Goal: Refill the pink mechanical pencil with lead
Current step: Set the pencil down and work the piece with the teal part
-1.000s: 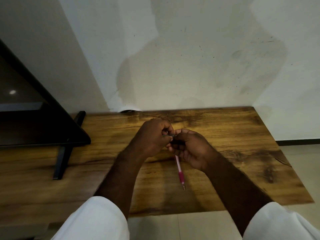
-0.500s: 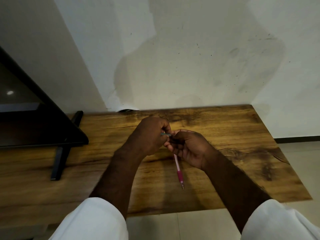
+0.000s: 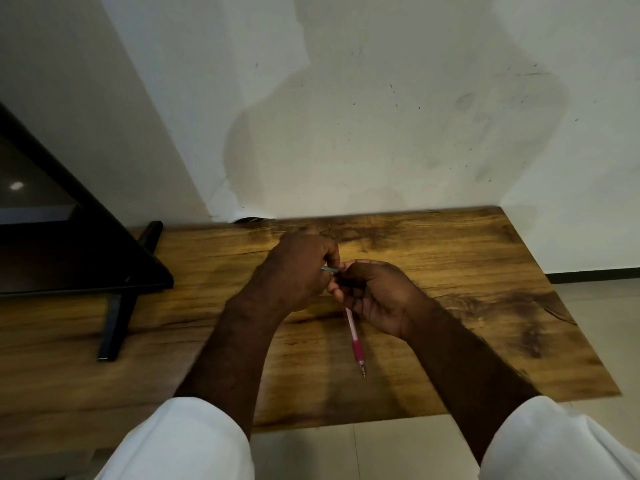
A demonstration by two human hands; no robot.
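I am watching the left hand (image 3: 294,271) and the right hand (image 3: 375,296) meeting over the middle of the bench (image 3: 485,271). The left is pinching a small pale blue-grey piece (image 3: 329,269) in its curled fingertips. The right is closing around the far end of the pink mechanical pencil (image 3: 356,342), whose tip is pointing toward the near edge. A black stand (image 3: 117,306) is sitting at the left.

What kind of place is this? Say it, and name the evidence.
Probably a room at home or an office: a wooden table against a scuffed white wall, a black-framed screen on legs, tiled floor.
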